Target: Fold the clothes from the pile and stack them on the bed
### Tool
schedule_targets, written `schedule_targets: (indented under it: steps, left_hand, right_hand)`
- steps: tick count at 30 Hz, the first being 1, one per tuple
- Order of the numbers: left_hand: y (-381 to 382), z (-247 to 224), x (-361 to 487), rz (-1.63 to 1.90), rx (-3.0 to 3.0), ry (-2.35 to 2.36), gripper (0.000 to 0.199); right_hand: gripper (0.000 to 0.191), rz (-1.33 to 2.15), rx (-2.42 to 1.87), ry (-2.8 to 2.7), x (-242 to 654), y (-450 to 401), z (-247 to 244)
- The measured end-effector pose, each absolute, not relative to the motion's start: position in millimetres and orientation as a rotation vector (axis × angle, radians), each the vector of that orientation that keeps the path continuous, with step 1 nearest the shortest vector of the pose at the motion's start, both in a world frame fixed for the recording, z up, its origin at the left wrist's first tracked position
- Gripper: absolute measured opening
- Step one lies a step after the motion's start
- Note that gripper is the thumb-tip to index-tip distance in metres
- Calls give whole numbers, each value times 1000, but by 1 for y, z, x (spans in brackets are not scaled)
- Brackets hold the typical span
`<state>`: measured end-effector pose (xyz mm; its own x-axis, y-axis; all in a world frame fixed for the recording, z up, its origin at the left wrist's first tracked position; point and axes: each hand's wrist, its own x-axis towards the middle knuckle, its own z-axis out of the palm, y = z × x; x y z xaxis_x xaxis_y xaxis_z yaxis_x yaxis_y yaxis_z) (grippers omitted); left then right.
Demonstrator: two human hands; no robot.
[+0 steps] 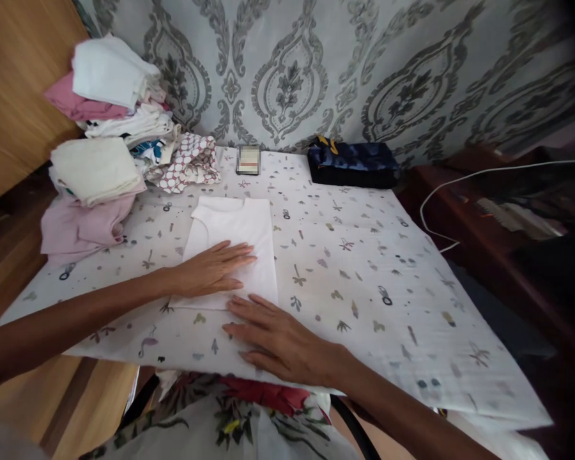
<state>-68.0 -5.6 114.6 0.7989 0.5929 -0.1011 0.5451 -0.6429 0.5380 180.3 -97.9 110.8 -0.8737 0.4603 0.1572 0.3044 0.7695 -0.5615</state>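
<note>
A folded white shirt (pixel 256 223) lies flat on the patterned cloth of the table (pixel 326 255), its neckline towards the far side. My left hand (pixel 213 268) rests palm down across the middle of the shirt, fingers stretched to the right. Near the shirt's lower right corner, my right hand (pixel 278 338) lies flat with its fingers spread, the upper fingertips at the shirt's bottom edge and the rest over the cloth. Neither hand grips anything.
Piled clothes (pixel 108 83) stand at the far left, with a cream folded cloth (pixel 96 169) in front. At the back are a phone-like object (pixel 248 160) and dark folded clothes (pixel 352 166). A white cable (pixel 426 204) hangs by dark red furniture (pixel 460 236) on the right.
</note>
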Motion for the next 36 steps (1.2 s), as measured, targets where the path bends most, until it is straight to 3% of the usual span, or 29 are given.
schedule_targets:
  steps: [5, 10, 17, 20, 24, 28, 31, 36]
  left_hand:
    - [-21, 141, -101, 332, 2348, 1043, 34]
    - [-40, 158, -129, -28, 2548, 985, 20]
    - [-67, 140, -132, -117, 2832, 1012, 40]
    - [-70, 133, -130, -49, 2876, 1052, 34]
    - [-62, 142, -132, 125, 2699, 1101, 26]
    - [-32, 159, -138, 301, 2246, 1150, 20]
    - [4, 165, -137, 490, 1888, 1224, 26]
    - [71, 153, -117, 899, 1432, 1304, 38]
  right_hand:
    - [30, 730, -846, -2375, 207, -100, 114]
    - [24, 457, -896, -2591, 216, -98, 114]
    - [26, 197, -919, -2767, 201, -97, 123]
    - [27, 159, -931, -2734, 197, -98, 120]
    - [23, 369, -946, -2518, 202, -94, 121]
    - [13, 934, -1024, -2175, 212, -69, 136]
    - [19, 1314, -1069, -1750, 210, -25, 140]
    - [27, 1396, -1228, -1190, 188, 72, 121]
